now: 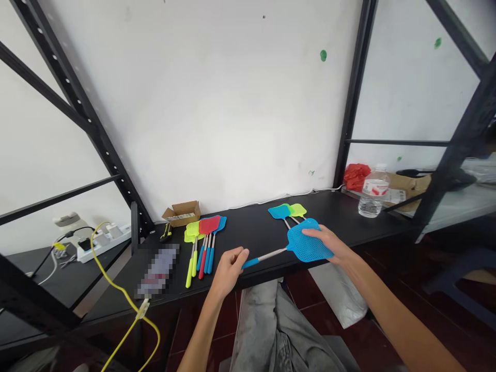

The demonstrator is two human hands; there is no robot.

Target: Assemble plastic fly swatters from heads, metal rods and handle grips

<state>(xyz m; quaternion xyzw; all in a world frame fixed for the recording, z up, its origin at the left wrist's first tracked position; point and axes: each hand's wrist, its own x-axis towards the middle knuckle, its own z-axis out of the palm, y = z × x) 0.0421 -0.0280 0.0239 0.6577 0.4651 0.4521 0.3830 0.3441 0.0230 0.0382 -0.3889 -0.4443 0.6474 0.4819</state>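
A blue fly swatter (pixel 309 241) with a metal shaft is held sideways above the front edge of the black table. My left hand (pixel 229 269) is closed around the end of its blue handle. At the other end, my right hand (pixel 334 243) grips the edge of the perforated head, thumb on top. To the left lies a group of swatters with a red head (pixel 210 225), lime heads and blue heads, handles toward me. Behind the held one rest more swatters, with a blue head (pixel 278 212) and a lime head (pixel 298 210) showing; their handles are hidden.
A small open cardboard box (pixel 182 214) stands at the back left, near a yellow-black tool (pixel 166 233). A blurred-out device (pixel 158 269) with a yellow cable (pixel 116 284) lies at left. At right stand a water bottle (pixel 374 191) and a red bag (pixel 355 176). Black metal posts (pixel 354 93) frame the table.
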